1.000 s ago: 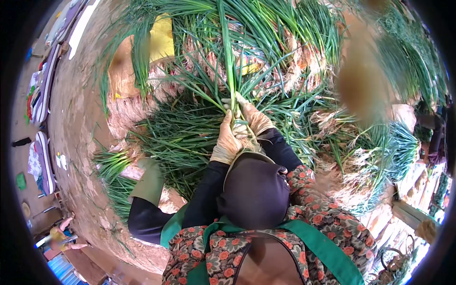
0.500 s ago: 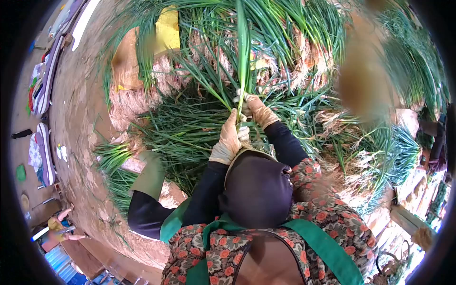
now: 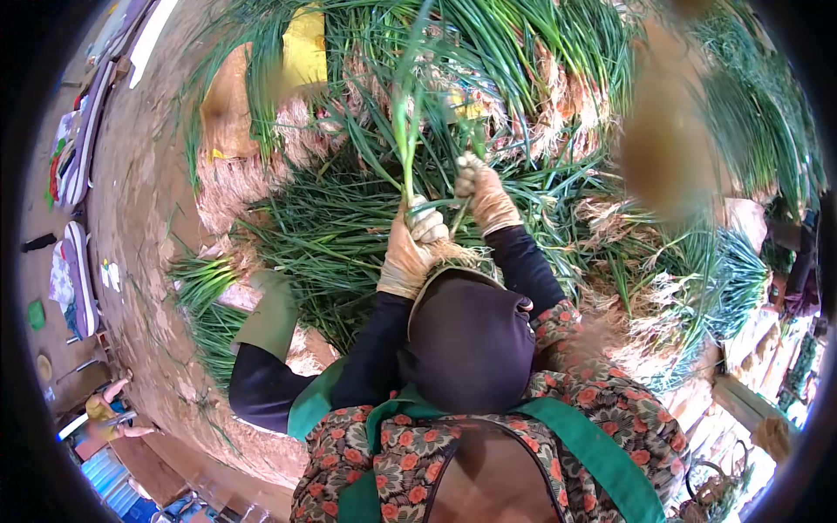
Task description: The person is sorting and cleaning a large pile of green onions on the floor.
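Observation:
My left hand [image 3: 411, 247], in a glove with whitish fingers and a tan cuff, is closed around a few green onions [image 3: 405, 144]. Their green leaves point away from me, and pale roots [image 3: 455, 253] stick out on the near side of the hand. To its right, my right hand [image 3: 481, 190], gloved alike, is closed on a thin green onion leaf [image 3: 475, 139] that pokes out above the fist. A gap separates the two hands. Beneath them spreads a heap of loose green onions [image 3: 336, 231].
Bundled green onions [image 3: 558, 96] with pinkish roots lie along the far side. A yellow sheet [image 3: 305, 52] and a tan one [image 3: 228, 105] rest among them. More onions [image 3: 667, 305] are at right. Bare dirt ground [image 3: 139, 235] runs along the left; a wooden beam [image 3: 750, 401] is at lower right.
The hands were together on the stalks; now the right hand has pulled away to the right with a leaf. My left hand has shifted slightly left, and the onions tilt and blur.

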`<act>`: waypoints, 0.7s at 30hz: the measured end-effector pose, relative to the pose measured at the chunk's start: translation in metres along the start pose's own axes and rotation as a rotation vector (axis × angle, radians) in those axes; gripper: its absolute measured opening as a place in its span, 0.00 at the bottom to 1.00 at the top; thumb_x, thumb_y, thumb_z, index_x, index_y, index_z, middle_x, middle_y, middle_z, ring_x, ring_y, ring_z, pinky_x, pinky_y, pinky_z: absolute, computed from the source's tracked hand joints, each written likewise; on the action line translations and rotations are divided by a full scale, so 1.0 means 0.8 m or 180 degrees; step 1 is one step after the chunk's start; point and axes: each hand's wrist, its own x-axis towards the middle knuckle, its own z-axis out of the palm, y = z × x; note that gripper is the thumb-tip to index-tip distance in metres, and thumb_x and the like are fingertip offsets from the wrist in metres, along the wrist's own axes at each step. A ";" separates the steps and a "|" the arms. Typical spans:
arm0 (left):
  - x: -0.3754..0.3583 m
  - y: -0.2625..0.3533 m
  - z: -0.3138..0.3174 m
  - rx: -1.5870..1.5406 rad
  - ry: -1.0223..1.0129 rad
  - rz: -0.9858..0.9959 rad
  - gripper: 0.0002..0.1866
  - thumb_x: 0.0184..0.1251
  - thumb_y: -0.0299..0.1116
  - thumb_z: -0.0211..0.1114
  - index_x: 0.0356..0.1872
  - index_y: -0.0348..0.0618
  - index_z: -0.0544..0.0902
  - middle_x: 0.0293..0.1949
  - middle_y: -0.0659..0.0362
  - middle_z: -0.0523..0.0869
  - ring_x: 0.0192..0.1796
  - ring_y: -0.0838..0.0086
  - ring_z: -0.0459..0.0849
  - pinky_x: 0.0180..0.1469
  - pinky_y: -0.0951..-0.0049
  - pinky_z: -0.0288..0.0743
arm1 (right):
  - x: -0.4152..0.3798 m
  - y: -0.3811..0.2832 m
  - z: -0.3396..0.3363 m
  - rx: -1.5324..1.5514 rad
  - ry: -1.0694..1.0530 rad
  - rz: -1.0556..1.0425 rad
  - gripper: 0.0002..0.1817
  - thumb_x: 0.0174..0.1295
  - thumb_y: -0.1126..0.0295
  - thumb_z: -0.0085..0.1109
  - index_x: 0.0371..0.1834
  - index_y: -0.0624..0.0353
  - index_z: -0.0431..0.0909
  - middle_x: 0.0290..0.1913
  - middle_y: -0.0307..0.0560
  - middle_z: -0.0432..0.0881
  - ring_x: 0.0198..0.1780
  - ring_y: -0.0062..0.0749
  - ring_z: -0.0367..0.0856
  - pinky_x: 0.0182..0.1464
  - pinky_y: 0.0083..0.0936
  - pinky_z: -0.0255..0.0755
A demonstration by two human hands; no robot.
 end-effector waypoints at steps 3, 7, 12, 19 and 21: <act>-0.007 0.006 0.022 0.1744 0.0829 0.0555 0.20 0.70 0.53 0.47 0.33 0.45 0.72 0.20 0.67 0.66 0.19 0.80 0.63 0.22 0.78 0.57 | -0.019 -0.006 0.005 -0.3571 0.0096 -0.0499 0.22 0.53 0.46 0.58 0.28 0.58 0.81 0.21 0.44 0.77 0.25 0.35 0.75 0.31 0.29 0.69; -0.004 0.032 0.020 0.2744 0.1410 0.0814 0.22 0.70 0.51 0.47 0.49 0.42 0.75 0.27 0.62 0.73 0.24 0.76 0.69 0.25 0.75 0.64 | -0.099 -0.053 0.076 -0.6429 0.0256 0.0136 0.28 0.57 0.45 0.54 0.49 0.59 0.76 0.46 0.57 0.80 0.49 0.45 0.78 0.50 0.35 0.70; 0.006 0.021 0.019 0.3119 0.1456 0.0815 0.17 0.69 0.39 0.52 0.53 0.39 0.73 0.29 0.60 0.76 0.27 0.75 0.74 0.30 0.71 0.74 | -0.070 -0.022 0.106 -0.3085 -0.1031 -0.0913 0.23 0.66 0.56 0.51 0.58 0.60 0.69 0.46 0.49 0.80 0.43 0.27 0.76 0.50 0.28 0.69; 0.001 0.090 0.030 0.3872 0.1348 0.2290 0.10 0.72 0.35 0.50 0.47 0.43 0.74 0.26 0.67 0.73 0.22 0.86 0.68 0.23 0.84 0.67 | -0.110 -0.034 0.039 -0.4858 0.0112 -0.0909 0.16 0.63 0.58 0.51 0.37 0.61 0.79 0.33 0.54 0.81 0.36 0.44 0.80 0.43 0.33 0.72; 0.004 0.085 0.059 0.3394 0.1483 0.2181 0.11 0.71 0.41 0.53 0.44 0.45 0.74 0.22 0.70 0.69 0.19 0.87 0.63 0.18 0.86 0.57 | -0.107 -0.077 -0.013 -0.5665 -0.0888 -0.0638 0.16 0.59 0.57 0.53 0.41 0.57 0.79 0.35 0.53 0.82 0.39 0.46 0.81 0.44 0.35 0.73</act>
